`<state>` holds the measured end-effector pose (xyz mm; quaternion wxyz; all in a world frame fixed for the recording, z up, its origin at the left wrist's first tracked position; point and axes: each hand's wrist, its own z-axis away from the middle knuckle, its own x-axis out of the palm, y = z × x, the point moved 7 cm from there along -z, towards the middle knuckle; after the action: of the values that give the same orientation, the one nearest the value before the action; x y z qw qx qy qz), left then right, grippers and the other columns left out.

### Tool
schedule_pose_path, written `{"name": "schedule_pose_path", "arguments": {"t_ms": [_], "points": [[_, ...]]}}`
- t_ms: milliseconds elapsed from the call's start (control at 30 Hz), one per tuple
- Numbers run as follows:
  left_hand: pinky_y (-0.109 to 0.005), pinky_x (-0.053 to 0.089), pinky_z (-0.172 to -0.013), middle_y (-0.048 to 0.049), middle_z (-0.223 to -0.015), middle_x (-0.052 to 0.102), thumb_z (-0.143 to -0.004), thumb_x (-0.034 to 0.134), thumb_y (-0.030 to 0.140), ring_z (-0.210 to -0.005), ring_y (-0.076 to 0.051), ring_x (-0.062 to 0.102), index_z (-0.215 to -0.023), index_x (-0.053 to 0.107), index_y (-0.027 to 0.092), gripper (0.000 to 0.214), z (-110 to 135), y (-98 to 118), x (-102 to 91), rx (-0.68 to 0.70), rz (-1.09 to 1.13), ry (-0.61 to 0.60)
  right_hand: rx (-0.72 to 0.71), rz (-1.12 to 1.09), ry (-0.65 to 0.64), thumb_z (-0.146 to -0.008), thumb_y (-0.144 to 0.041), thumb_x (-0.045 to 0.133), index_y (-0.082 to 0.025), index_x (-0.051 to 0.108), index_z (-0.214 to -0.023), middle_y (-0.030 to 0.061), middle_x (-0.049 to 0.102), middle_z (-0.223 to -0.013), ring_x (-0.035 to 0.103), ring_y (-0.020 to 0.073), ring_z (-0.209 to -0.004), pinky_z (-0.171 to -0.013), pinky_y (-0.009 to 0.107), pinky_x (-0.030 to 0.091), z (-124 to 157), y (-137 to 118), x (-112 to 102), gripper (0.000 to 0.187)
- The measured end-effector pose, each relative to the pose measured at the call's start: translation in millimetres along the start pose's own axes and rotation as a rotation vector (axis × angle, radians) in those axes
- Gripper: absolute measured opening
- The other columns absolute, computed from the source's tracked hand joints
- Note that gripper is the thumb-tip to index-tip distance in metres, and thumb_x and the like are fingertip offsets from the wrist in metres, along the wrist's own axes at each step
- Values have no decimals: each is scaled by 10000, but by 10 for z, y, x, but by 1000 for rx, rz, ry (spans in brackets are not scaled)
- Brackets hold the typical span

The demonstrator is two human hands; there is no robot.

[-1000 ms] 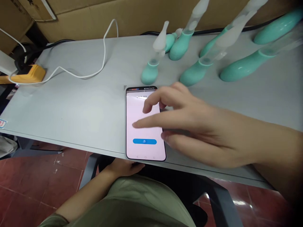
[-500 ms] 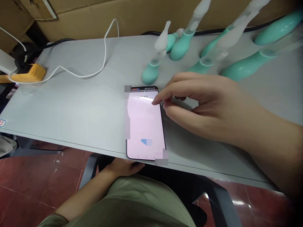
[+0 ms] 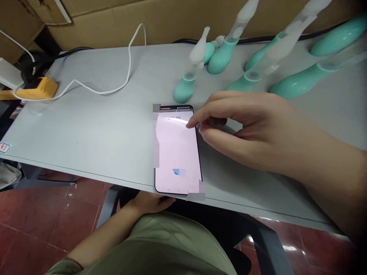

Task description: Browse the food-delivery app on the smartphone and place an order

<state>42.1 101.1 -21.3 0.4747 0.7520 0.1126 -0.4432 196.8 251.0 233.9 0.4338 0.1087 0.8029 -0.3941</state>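
Note:
A smartphone (image 3: 177,149) with a lit pale-pink screen lies flat at the front edge of the grey table, some of it covered by blurred blocks. Over its upper right part is my right hand (image 3: 246,126), holding nothing. The index finger points at the screen, its tip on or just above the glass; thumb and index are apart and the other fingers curl under. My left hand (image 3: 150,202) rests low in my lap below the table edge. Its thumb lies stretched out, while the other fingers are mostly hidden.
Several teal squeeze bulbs with clear tubes and white tips stand or lean behind the phone, the nearest bulb (image 3: 184,89) just beyond it. A white cable (image 3: 100,92) runs across the table to a yellow power strip (image 3: 46,88). Cardboard (image 3: 109,19) lines the back.
The whole view has shifted slightly, so the table things appear a little to the right. My right index finger stays by the upper right of the screen; my left hand has not moved.

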Motion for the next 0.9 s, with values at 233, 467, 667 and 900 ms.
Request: {"name": "schedule_pose_path", "arguments": {"t_ms": [233, 467, 667, 900], "points": [[-407, 608, -1107, -47, -1312, 783, -980, 682, 394, -1295, -275, 705, -1318, 746, 283, 361, 8, -10, 8, -30, 24, -8, 6, -9, -5, -908, -148, 583, -242, 733, -987, 34, 702, -880, 640, 190, -726, -642, 375, 478, 7, 16, -3, 193], [-439, 595, -1131, -62, -1383, 747, -987, 670, 422, -1342, -291, 675, -1417, 683, 283, 452, -15, 18, -25, -23, 8, 1, -3, 8, 5, -915, -173, 584, -225, 738, -974, 30, 724, -840, 643, 175, -693, -617, 359, 483, -13, 21, -2, 173], [-454, 595, -1130, -80, -1402, 734, -990, 655, 425, -1341, -300, 674, -1402, 688, 260, 445, -13, 18, -28, -11, -8, 13, -3, 4, 7, -911, -186, 591, -243, 738, -967, 18, 740, -825, 665, 178, -678, -583, 345, 489, 10, 10, -4, 167], [-509, 551, -1180, -91, -1456, 700, -974, 678, 429, -1388, -332, 637, -1403, 694, 269, 458, -15, 41, -57, 3, -38, 45, 1, 1, -4, -907, -189, 597, -242, 739, -967, 20, 751, -817, 663, 180, -665, -573, 349, 492, 5, 24, -18, 163]]}}
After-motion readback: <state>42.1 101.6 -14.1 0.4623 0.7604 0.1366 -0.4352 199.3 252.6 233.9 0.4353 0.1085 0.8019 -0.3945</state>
